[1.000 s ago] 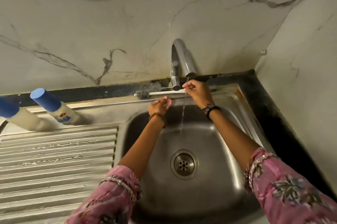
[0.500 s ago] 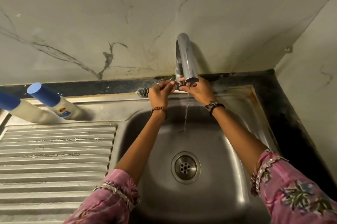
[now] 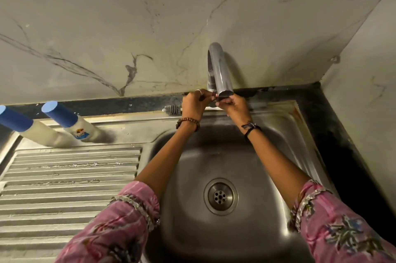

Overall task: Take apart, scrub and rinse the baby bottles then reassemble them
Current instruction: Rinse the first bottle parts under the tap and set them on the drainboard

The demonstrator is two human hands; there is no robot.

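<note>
Both hands meet at the base of the chrome tap point(image 3: 219, 72), just under its spout: the left hand point(image 3: 194, 104) and the right hand point(image 3: 233, 105) curl their fingers toward each other there, though what they grasp is hidden. A bottle brush point(image 3: 172, 109) lies on the back rim of the steel sink point(image 3: 285, 134), its bristled end showing beside the left hand. Two white baby bottles with blue caps, one point(image 3: 70, 122) and another point(image 3: 25, 127), stand at the back of the ribbed drainboard point(image 3: 64, 177), well left of the hands.

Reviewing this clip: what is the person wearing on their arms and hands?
Both forearms are bare below pink floral sleeves with silvery braided trim at the cuffs. The left hand has a ring on one finger and a brown beaded bracelet at the wrist; the right hand has a dark thread band.
</note>
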